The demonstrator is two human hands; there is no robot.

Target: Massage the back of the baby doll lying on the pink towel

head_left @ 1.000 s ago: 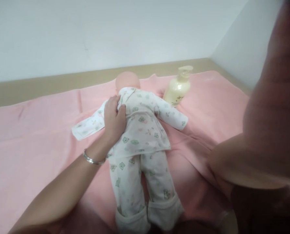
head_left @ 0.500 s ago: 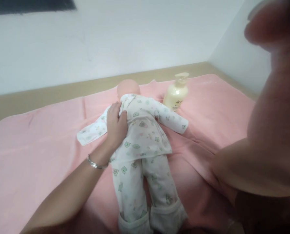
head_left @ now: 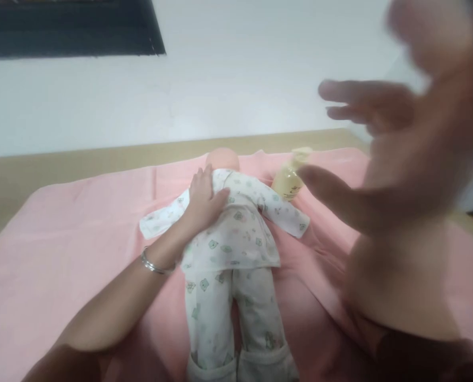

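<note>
A baby doll (head_left: 240, 233) in white pyjamas with small green prints lies stretched out, apparently face down, its bald head pointing away from me and both sleeves spread. My left hand (head_left: 205, 199) rests flat on the doll's upper left side, just below the neck, fingers extended and thumb apart. A silver bangle circles that wrist. Close to the camera on the right, my right hand (head_left: 403, 154) is raised in the air, blurred, with thumb and fingers spread and nothing visible in it. It partly overlaps a pale yellow pump bottle (head_left: 286, 184) standing beyond the doll's right sleeve.
A pink cloth (head_left: 88, 228) with creases covers most of the wooden-coloured surface (head_left: 140, 154) beneath the doll. Behind it rises a white wall (head_left: 240, 74), with a dark panel (head_left: 69, 32) at upper left. Another wall stands at the right.
My right hand has come further into view, moving left and showing spread fingers. The view has tilted up slightly. My left hand stays on the doll's back, its thumb now wider apart.
</note>
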